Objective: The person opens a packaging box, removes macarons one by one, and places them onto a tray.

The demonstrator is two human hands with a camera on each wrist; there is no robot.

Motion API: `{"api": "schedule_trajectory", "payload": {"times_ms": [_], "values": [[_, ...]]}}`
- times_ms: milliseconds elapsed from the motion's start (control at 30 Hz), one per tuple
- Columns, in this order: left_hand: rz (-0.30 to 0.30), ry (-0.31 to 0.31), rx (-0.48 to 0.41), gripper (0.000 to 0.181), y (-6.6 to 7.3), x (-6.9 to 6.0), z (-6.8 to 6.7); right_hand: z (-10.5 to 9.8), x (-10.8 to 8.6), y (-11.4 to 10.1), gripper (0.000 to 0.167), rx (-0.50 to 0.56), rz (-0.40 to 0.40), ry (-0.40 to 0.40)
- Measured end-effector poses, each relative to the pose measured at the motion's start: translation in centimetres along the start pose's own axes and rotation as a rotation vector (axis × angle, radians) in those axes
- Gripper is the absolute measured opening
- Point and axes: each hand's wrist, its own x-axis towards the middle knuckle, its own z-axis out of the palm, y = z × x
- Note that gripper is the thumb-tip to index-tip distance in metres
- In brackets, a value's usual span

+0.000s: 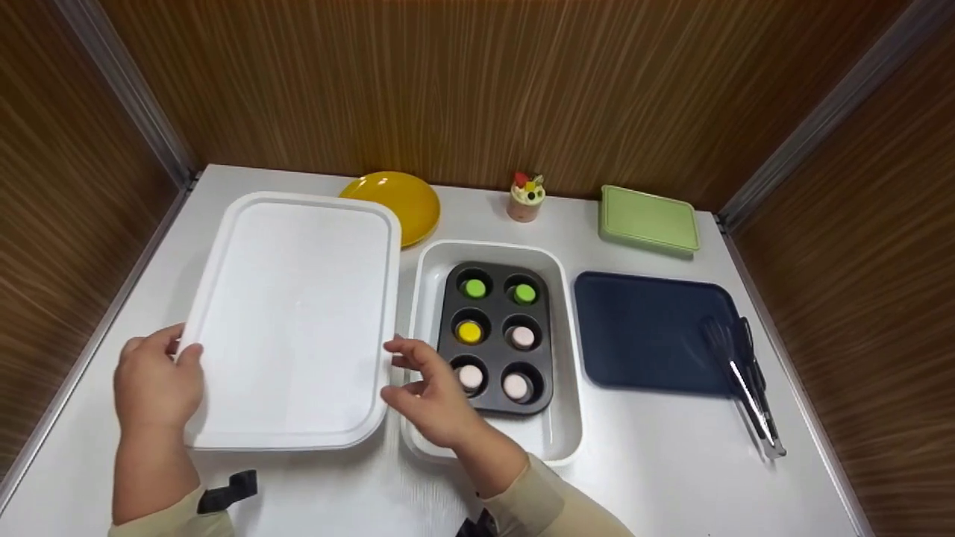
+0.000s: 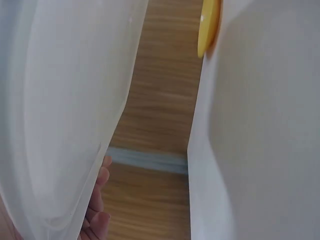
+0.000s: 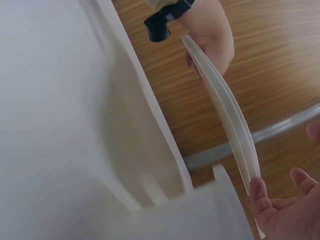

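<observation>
The left hand (image 1: 157, 384) grips the left edge of one white lid (image 1: 298, 313), which is raised above the table (image 1: 328, 492), between both hands. The right hand (image 1: 436, 399), its fingers apart, touches the right edge. Under this hand, one white container (image 1: 565, 373) holds one dark six-cup pan (image 1: 498, 306): two green pieces (image 1: 475, 288), one yellow piece (image 1: 468, 333), three pink pieces (image 1: 523, 338). Further right is one blue tray (image 1: 645, 335).
</observation>
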Motion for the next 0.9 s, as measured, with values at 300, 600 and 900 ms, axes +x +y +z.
{"api": "schedule_trajectory", "payload": {"times_ms": [300, 600, 900], "values": [[-0.070, -0.011, -0.015, 0.047, -2.3, 1.2, -0.2, 3.3, 1.0, 0.5, 0.048, -0.014, 0.085, -0.037], [-0.066, -0.034, 0.009, 0.046, -4.9, 3.3, 1.2, 5.8, 2.3, 0.8, 0.039, 0.023, 0.205, 0.052], [-0.062, -0.057, 0.023, 0.044, -6.4, 4.3, 2.8, 7.5, 3.2, 1.0, 0.034, 0.013, 0.320, 0.139]]}}
